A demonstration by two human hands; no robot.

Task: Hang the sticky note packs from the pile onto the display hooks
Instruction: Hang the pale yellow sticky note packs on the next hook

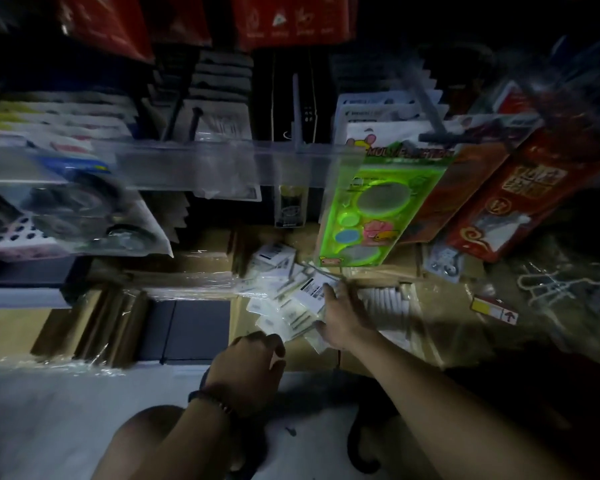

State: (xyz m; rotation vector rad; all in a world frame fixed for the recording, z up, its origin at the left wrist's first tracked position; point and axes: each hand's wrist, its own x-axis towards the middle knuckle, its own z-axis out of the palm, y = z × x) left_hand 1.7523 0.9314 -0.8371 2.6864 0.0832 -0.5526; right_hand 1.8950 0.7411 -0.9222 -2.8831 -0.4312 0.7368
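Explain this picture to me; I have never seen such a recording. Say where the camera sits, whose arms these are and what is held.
There is no machine here: a person wears one wide-angle camera on the head, so you look down along their arms. The picture is dark and blurred. The pale packets are a pile of sticky note packs lying on film-wrapped cardboard boxes, below a hanging green stencil pack. The right hand lies on the pile, fingers stretched over the packs. The left hand, a bead bracelet at its wrist, is curled at the pile's near edge; whether it holds a pack is unclear.
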